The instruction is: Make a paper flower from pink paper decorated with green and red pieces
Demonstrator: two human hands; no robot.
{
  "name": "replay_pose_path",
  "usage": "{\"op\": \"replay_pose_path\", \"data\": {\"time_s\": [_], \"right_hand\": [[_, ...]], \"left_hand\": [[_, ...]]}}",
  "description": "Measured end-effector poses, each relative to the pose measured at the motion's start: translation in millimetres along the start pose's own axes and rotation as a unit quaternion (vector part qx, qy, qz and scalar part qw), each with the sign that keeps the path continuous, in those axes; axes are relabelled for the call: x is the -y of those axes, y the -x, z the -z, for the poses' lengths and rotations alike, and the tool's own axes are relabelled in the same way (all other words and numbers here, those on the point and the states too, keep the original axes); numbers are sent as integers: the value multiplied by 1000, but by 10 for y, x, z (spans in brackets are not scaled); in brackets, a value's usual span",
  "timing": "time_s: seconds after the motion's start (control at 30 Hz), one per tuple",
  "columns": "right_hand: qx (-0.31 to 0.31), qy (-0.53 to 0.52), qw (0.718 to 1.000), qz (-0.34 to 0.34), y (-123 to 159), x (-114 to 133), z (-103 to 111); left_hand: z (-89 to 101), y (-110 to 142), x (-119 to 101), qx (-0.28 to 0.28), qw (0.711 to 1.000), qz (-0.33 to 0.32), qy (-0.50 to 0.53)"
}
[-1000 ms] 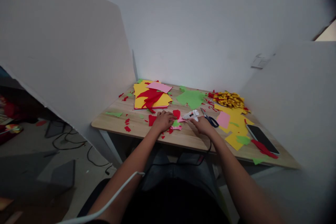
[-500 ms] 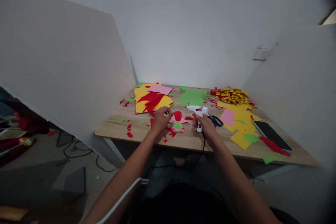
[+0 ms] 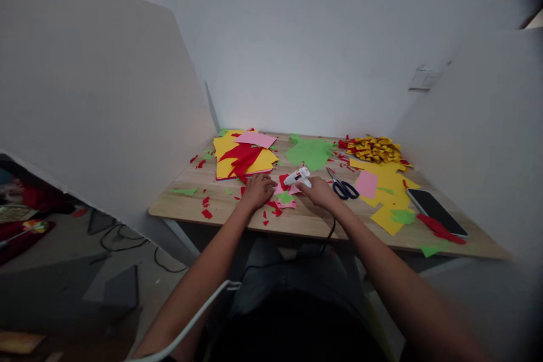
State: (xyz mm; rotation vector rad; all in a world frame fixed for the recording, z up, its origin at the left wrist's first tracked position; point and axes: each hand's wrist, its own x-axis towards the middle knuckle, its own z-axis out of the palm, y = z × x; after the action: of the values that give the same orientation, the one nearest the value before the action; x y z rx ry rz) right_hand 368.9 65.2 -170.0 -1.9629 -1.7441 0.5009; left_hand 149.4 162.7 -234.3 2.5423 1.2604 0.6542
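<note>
My right hand (image 3: 318,193) is closed round a white glue gun (image 3: 297,176), whose nozzle points left over a red felt-like piece (image 3: 283,182). That red piece and a light green piece (image 3: 285,197) lie on a small pink cutout (image 3: 289,205) near the table's front edge. My left hand (image 3: 258,190) lies palm down with its fingers stretched out at the cutout's left edge. Whether its fingertips press on the cutout I cannot tell. Dark-handled scissors (image 3: 344,190) rest just right of my right hand.
Yellow sheets (image 3: 223,166) carry red and pink pieces at back left. A green sheet (image 3: 311,153) lies at the back. On the right are a ruffled yellow bundle (image 3: 373,150), more yellow sheets (image 3: 388,181) and a phone (image 3: 436,212). A black cord (image 3: 328,237) hangs below the glue gun.
My right hand lifted the glue gun away rightward, then brought it back left over the red piece. My left hand rose with curled fingers and is now laid flat again.
</note>
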Motion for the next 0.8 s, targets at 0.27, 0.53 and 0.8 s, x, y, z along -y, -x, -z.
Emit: {"op": "replay_pose_path", "data": {"time_s": [0.27,0.53,0.8], "right_hand": [[31,56,998,5,-56,94,-59],[31,71,997,13,-65,133,-92],[39,80,996,2,-74,140,-82]], "left_hand": [[-58,16,29,17,999,-13,-31],[-25,59,-13,11,999,-25,-38],[-41,47,-10,15,999,-21,-39]]}}
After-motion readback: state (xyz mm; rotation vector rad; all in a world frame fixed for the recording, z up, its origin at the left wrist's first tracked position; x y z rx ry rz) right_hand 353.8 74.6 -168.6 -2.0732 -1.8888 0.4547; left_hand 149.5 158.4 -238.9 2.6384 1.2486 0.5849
